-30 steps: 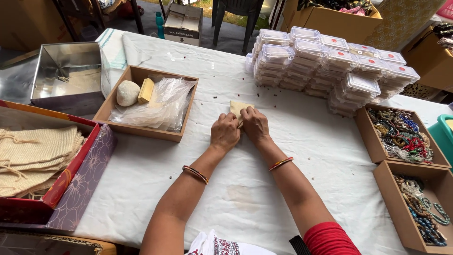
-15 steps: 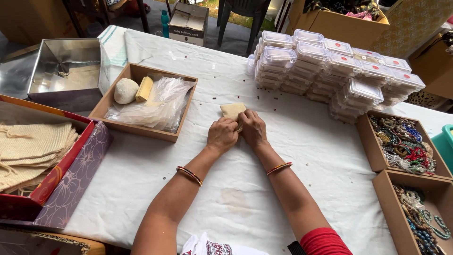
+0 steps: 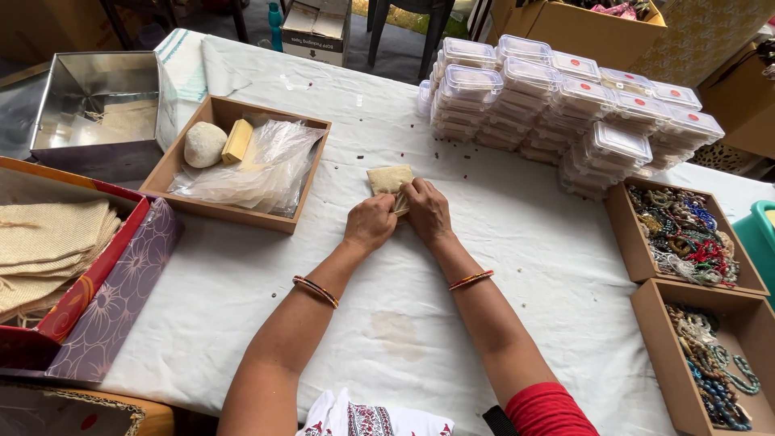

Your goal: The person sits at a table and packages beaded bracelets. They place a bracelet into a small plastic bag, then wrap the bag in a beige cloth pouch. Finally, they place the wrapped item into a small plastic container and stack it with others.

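At the middle of the white-covered table (image 3: 387,339), your two hands meet over a small beige cloth pouch (image 3: 389,178); your left hand (image 3: 370,224) is curled, knuckles up, pressing or pinching the pouch's near edge, though the fingertips are hidden and the exact hold cannot be confirmed; your right hand (image 3: 428,211) is likewise curled with fingers drawn together on the same edge, touching the left.

Handling judgement: the pouch appears to be woven fabric, soft, light and limp; it should fold and crease readily and will not slip much on the tablecloth; take it at the edges or corners rather than the middle, since it offers no stiffness.

Position: the pouch lies flat just beyond your fingers, its far half uncovered, its near half under both hands.

Surroundings noted: a shallow wooden tray (image 3: 211,206) to the left holding a pale round lump (image 3: 204,144), a yellow block (image 3: 237,140) and clear plastic bags (image 3: 258,161); stacked clear lidded boxes (image 3: 565,105) beyond on the right; two trays of beads (image 3: 686,234) at the right edge; folded beige cloth (image 3: 44,246) in a red box at far left.
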